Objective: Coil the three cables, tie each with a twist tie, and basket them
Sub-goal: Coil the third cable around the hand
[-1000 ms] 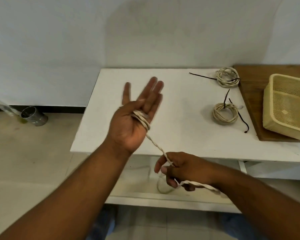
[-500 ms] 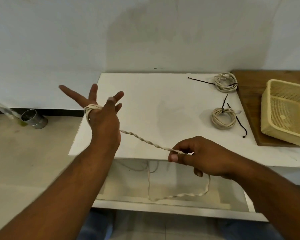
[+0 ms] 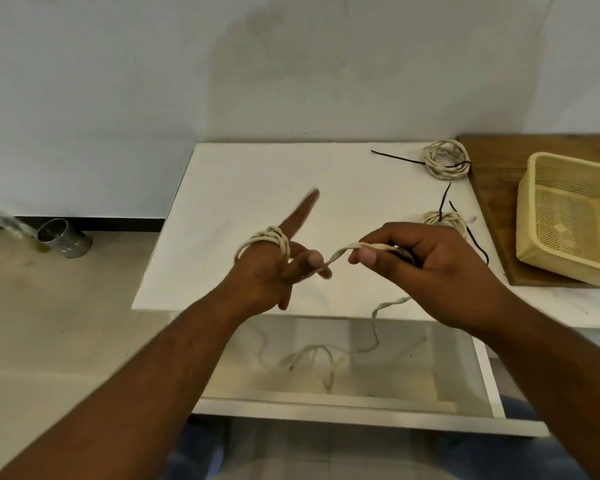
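Several turns of a cream twisted cable [image 3: 265, 237] are wound round my left hand [image 3: 271, 271], whose index finger points up and away. From there the cable runs right to my right hand [image 3: 426, 271], which pinches it between thumb and fingers. The loose tail [image 3: 373, 337] hangs below the table edge. Two coiled cream cables lie on the white table [image 3: 243, 188]: the far coil [image 3: 445, 164] has a black twist tie through it, and the near coil [image 3: 445, 218], also with a black tie, is partly hidden behind my right hand. A yellow plastic basket [image 3: 561, 268] stands at the right.
The basket sits on a brown wooden board [image 3: 492, 181] at the table's right side. A lower shelf [image 3: 413, 382] under the table holds the cable's slack. On the floor at the left lies a metal can [image 3: 65, 237].
My left hand turned and swung right, back over the table, adding a turn of cable. My right hand rose and moved closer to it, shortening the stretch of cable between them.
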